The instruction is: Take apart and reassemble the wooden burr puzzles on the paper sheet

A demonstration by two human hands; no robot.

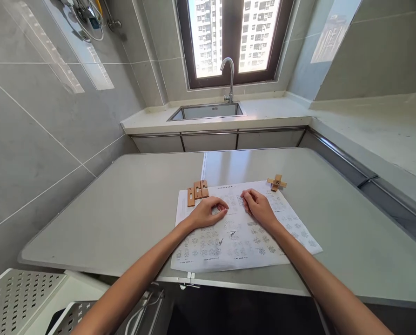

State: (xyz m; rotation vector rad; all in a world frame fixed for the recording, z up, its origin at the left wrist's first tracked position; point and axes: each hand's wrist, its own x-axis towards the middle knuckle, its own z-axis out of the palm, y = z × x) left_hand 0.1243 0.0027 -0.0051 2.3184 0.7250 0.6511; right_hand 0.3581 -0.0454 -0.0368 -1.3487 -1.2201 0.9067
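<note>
Bare hands curled over a printed sheet, with brown wooden pieces at its far edge

The large white paper sheet [229, 256], printed with small grey figures and lines of text, lies on the pale grey, smooth-topped table [124, 218], across the seam between its 2 panels. The left hand [208, 212] is over the left part of the sheet, its thumb and fingers bent into a narrow ring. The right hand [259, 208] is over the sheet's upper middle, its fingers curled narrow toward the thumb. The 2 hands are apart, fingertips turned toward each other; whether either pinches something small cannot be told.

Beyond the left hand, 3 flat brown wooden pieces with cut-out slots [197, 191] lie side by side at the sheet's far left edge. The light-brown wooden cross of interlocked bars [277, 182] sits at the far right corner, beyond the right hand and touching neither hand.

Past the table, a white counter [267, 108] holds a rectangular steel sink [208, 111] with a curved metal faucet [231, 79], below a dark-framed window [231, 42]. At the lower left is a white perforated plastic rack [23, 298].
</note>
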